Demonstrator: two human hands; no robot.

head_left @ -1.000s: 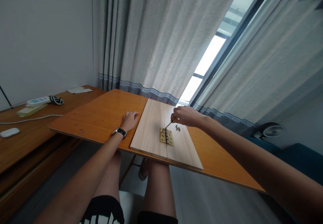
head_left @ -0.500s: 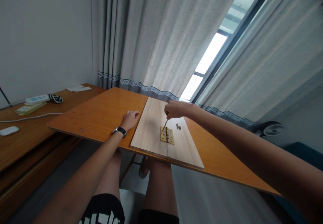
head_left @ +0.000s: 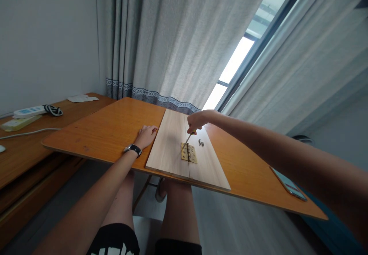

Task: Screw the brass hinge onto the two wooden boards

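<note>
Two pale wooden boards (head_left: 169,147) lie side by side on the orange table (head_left: 109,132). A brass hinge (head_left: 188,152) lies across their seam. My right hand (head_left: 196,121) is closed on a screwdriver (head_left: 187,139) whose tip points down at the hinge's left leaf. Several small screws (head_left: 201,143) lie on the right board beside the hinge. My left hand (head_left: 146,135), with a black watch at the wrist, rests flat on the table against the left board's edge, fingers stretched out.
A phone (head_left: 288,184) lies near the table's right front edge. A lower wooden desk (head_left: 17,151) at the left holds a power strip (head_left: 28,111), a cable and papers (head_left: 82,98). Grey curtains (head_left: 172,44) and a window stand behind the table.
My right hand has moved left and back with the screwdriver, so its shaft now stands steeper over the hinge's left leaf. The view has shifted right, bringing the phone into sight.
</note>
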